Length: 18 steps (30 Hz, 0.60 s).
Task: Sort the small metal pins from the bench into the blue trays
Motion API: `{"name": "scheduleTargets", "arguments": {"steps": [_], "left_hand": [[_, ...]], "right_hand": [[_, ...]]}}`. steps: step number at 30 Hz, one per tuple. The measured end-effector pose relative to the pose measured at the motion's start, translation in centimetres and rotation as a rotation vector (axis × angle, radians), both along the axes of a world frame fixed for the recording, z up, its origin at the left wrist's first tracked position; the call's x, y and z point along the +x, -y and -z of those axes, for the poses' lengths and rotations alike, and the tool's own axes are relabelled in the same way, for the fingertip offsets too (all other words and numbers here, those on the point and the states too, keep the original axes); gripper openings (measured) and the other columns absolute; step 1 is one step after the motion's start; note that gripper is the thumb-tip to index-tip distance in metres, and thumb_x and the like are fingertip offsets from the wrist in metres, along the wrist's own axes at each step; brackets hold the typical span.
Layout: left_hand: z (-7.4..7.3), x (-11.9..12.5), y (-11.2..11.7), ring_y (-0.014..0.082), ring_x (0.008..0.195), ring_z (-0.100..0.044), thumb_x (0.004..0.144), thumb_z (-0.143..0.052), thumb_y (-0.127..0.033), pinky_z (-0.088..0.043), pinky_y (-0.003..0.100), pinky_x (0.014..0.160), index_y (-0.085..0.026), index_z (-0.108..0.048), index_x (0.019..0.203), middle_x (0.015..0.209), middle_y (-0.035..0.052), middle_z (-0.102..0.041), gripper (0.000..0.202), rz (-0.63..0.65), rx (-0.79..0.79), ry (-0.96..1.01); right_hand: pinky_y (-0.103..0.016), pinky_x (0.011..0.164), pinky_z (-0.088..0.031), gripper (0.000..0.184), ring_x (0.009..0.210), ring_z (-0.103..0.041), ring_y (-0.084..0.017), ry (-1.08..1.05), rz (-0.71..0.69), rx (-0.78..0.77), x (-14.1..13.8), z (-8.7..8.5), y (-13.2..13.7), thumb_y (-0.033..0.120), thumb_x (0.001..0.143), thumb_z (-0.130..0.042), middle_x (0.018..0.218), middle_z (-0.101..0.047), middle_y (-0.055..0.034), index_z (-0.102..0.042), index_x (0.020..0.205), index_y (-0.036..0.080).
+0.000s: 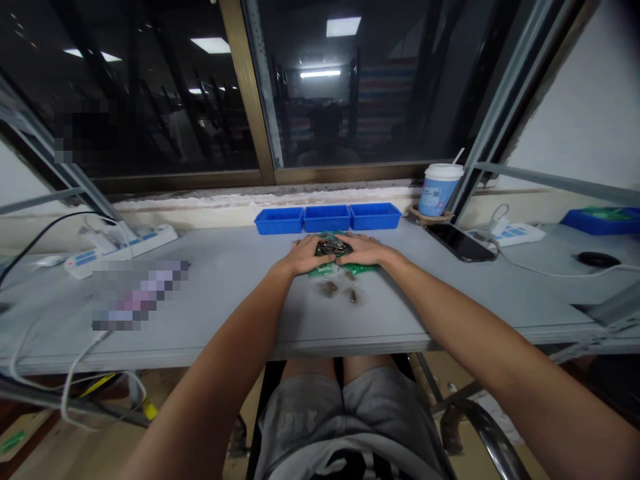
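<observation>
On the grey table, a heap of small metal parts [332, 249], which look like screws, lies on a crinkled green plastic bag [321, 271]. My left hand [305, 256] curves round the left side of the bag, thumb toward the middle. From the other side my right hand [361, 251] grips it likewise, fingers over the far edge. The fingertips are partly hidden. Nearer to me lie a few loose metal pieces, among them one screw-like piece [353, 295] and another small piece [331, 288].
Behind my hands stand three blue bins: left [280, 223], middle [327, 219] and right [375, 217]. A lidded cup [441, 190] and a black phone [461, 241] are to the right. Power strips [123, 251] with cables lie at both sides. A window [340, 100] rises behind.
</observation>
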<state>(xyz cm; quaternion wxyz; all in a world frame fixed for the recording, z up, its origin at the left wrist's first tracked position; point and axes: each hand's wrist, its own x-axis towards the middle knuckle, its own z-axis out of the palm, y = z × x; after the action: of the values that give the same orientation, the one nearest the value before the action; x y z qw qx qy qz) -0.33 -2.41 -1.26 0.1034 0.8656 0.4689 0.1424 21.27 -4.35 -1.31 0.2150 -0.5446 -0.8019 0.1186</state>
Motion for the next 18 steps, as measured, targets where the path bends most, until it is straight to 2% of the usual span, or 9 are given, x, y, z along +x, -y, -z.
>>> {"name": "scheduleTargets", "arguments": {"steps": [2, 4, 7, 11, 14, 18], "left_hand": [[0.0, 0.3, 0.1, 0.0339, 0.135, -0.045, 0.080, -0.057, -0.064, -0.032, 0.049, 0.112, -0.019, -0.045, 0.140, 0.146, 0.0142, -0.050, 0.076, -0.012, -0.010, -0.021], [0.1, 0.7, 0.1, 0.0344, 0.134, -0.046, 0.082, -0.058, -0.058, -0.034, 0.048, 0.110, -0.019, -0.040, 0.145, 0.146, 0.0147, -0.050, 0.076, -0.030, 0.016, -0.035], [0.4, 1.5, 0.0, 0.0321, 0.130, -0.049, 0.087, -0.056, -0.043, -0.037, 0.045, 0.108, -0.020, -0.047, 0.140, 0.140, 0.0130, -0.056, 0.059, -0.065, 0.099, -0.007], [0.8, 2.3, 0.0, 0.0278, 0.115, -0.059, 0.086, -0.053, -0.025, -0.045, 0.041, 0.100, -0.020, -0.058, 0.122, 0.119, 0.0113, -0.066, 0.037, -0.132, 0.176, 0.093], [0.9, 2.5, -0.1, 0.0251, 0.106, -0.061, 0.083, -0.052, -0.015, -0.047, 0.039, 0.096, -0.019, -0.059, 0.108, 0.107, 0.0101, -0.065, 0.027, -0.146, 0.188, 0.155], [0.7, 2.4, -0.3, 0.0216, 0.106, -0.058, 0.082, -0.045, -0.007, -0.046, 0.035, 0.098, -0.017, -0.056, 0.099, 0.106, 0.0105, -0.063, 0.022, -0.203, 0.146, 0.299]], "right_hand": [[-0.050, 0.098, -0.042, 0.070, 0.121, -0.053, -0.037, 0.069, 0.033, -0.045, -0.7, 0.1, -0.2, 0.048, 0.070, -0.072, 0.135, -0.059, -0.0077, -0.054, 0.137, 0.035], [-0.048, 0.098, -0.042, 0.060, 0.119, -0.054, -0.036, 0.065, 0.087, -0.002, -1.3, 0.4, -0.5, 0.043, 0.075, -0.069, 0.131, -0.062, -0.0109, -0.059, 0.132, 0.028], [-0.040, 0.093, -0.045, 0.040, 0.109, -0.060, -0.030, -0.017, 0.165, 0.086, -1.8, 0.8, -1.0, 0.036, 0.079, -0.066, 0.115, -0.069, -0.0124, -0.067, 0.116, 0.020], [-0.034, 0.085, -0.046, 0.022, 0.095, -0.064, -0.024, -0.205, 0.220, 0.147, -2.1, 1.3, -1.4, 0.032, 0.081, -0.064, 0.100, -0.072, -0.0080, -0.069, 0.099, 0.021], [-0.034, 0.085, -0.046, 0.020, 0.090, -0.063, -0.022, -0.349, 0.276, 0.186, -2.2, 1.4, -1.5, 0.031, 0.083, -0.060, 0.096, -0.072, -0.0073, -0.067, 0.098, 0.020], [-0.037, 0.086, -0.046, 0.026, 0.089, -0.062, -0.023, -0.536, 0.339, 0.178, -2.0, 1.1, -1.3, 0.038, 0.083, -0.055, 0.094, -0.070, -0.0076, -0.063, 0.098, 0.018]]}}
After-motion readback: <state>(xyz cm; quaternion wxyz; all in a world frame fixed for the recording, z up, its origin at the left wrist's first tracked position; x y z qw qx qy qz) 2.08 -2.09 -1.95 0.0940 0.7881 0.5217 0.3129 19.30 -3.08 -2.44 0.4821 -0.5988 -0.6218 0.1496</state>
